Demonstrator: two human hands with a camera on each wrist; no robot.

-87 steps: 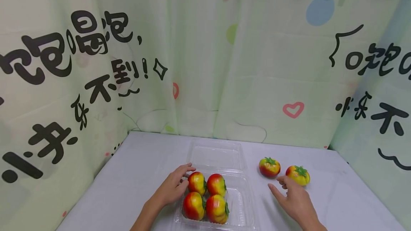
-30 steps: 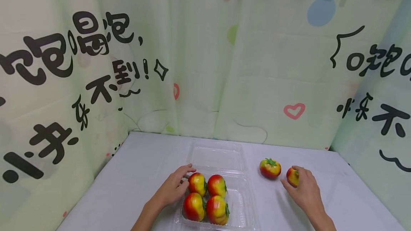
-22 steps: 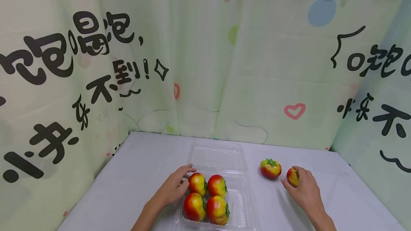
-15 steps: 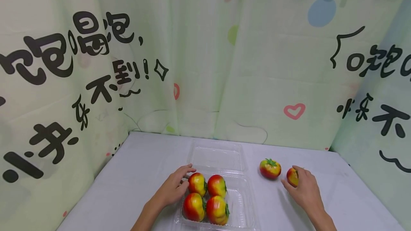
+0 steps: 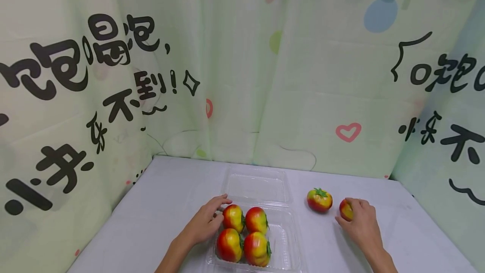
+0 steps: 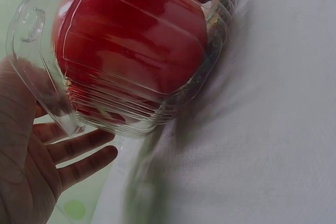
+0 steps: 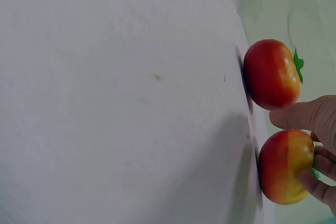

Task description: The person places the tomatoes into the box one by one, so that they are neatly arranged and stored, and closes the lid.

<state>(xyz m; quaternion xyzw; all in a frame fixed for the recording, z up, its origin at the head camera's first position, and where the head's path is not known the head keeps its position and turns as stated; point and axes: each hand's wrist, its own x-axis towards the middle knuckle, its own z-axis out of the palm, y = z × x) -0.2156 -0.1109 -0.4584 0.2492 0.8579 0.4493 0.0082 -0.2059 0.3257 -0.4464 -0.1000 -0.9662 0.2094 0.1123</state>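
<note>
My right hand [image 5: 361, 226] is at the far-right tomato [image 5: 345, 210], a glossy red-and-yellow one. Its fingers curl round the back and the thumb lies along the left side. In the right wrist view, fingertips touch this tomato [image 7: 286, 166] and the thumb sits close above it. A second tomato [image 5: 319, 200] with green leaves rests just to the left. My left hand [image 5: 206, 221] is at the left edge of a clear plastic box [image 5: 282, 235], fingers loosely extended. Several similar tomatoes [image 5: 257, 248] fill the box's left half. The left wrist view shows one tomato [image 6: 136, 35] through the plastic wall.
The box's clear lid [image 5: 257, 184] lies folded back on the white table [image 5: 178, 188]. A pale green curtain [image 5: 242, 75] with black lettering surrounds the table at the back and both sides.
Since the earliest frame my right hand has moved right and its fingers have closed round the far-right tomato. Lately it has shifted only slightly. My left hand and the box look the same.
</note>
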